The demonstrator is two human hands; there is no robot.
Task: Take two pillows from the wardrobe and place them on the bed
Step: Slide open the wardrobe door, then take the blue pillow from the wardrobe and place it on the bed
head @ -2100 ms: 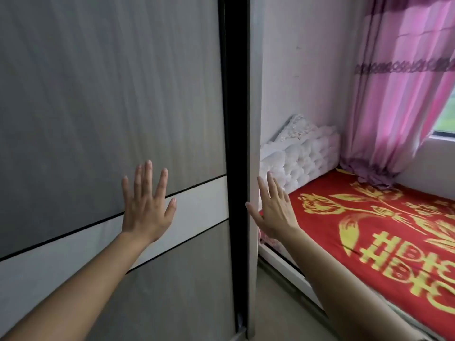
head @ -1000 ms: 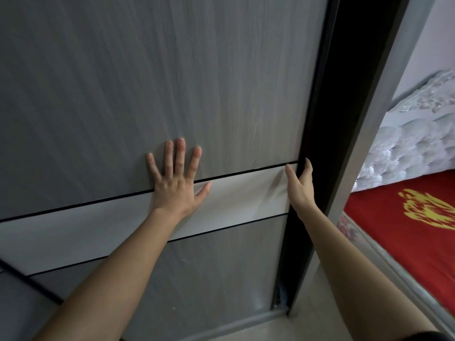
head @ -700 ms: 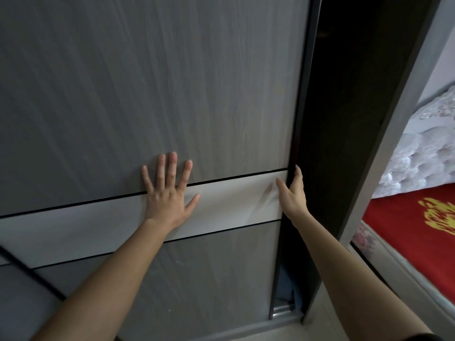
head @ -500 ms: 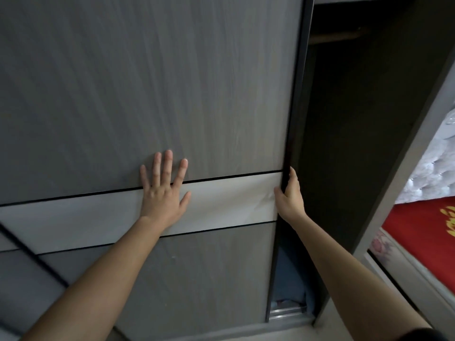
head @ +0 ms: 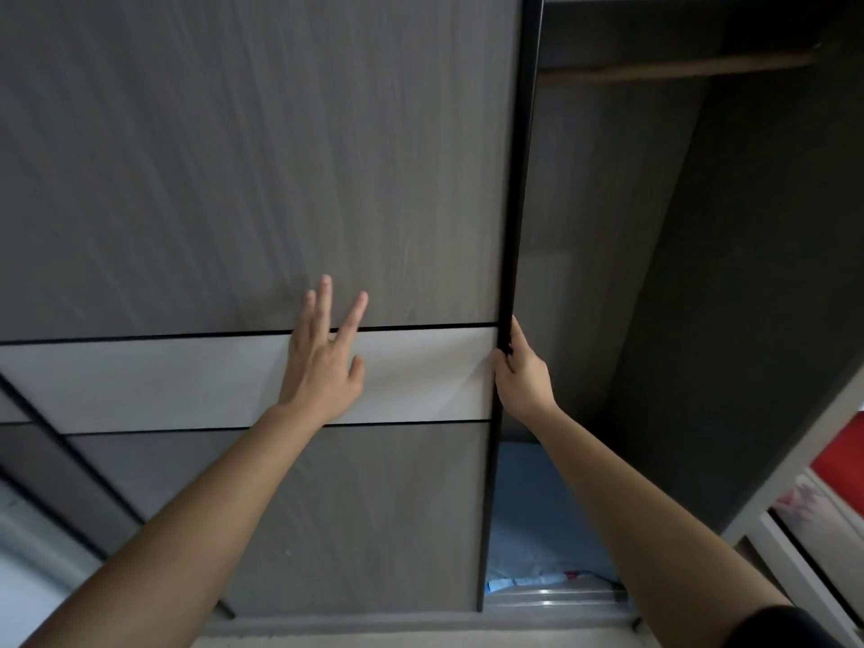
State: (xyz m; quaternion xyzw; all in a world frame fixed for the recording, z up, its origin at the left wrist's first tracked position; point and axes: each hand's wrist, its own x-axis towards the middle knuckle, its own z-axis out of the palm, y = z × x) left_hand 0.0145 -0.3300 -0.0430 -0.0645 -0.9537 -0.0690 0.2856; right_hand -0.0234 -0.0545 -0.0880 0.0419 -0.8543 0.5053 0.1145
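Note:
The grey sliding wardrobe door [head: 262, 180] with a white band across it fills the left and middle. My left hand [head: 322, 362] lies flat on the white band, fingers spread. My right hand [head: 519, 371] grips the door's black right edge [head: 514, 203] at band height. To the right the wardrobe's dark inside [head: 678, 273] is exposed, with a hanging rail [head: 678, 70] near the top. Something blue [head: 537, 521], soft-looking, lies at the bottom of the opening; I cannot tell if it is a pillow. A strip of the red bed [head: 841, 456] shows at the far right.
The wardrobe's pale side panel [head: 795, 465] stands between the opening and the bed. A metal floor track [head: 551, 596] runs along the bottom of the opening. A second door panel [head: 28, 484] overlaps at the far left. Pale floor lies below.
The door has slid left, widening the opening from a narrow gap to a broad one. My right hand went from flat near the edge to gripping it. The view turned away from the bed.

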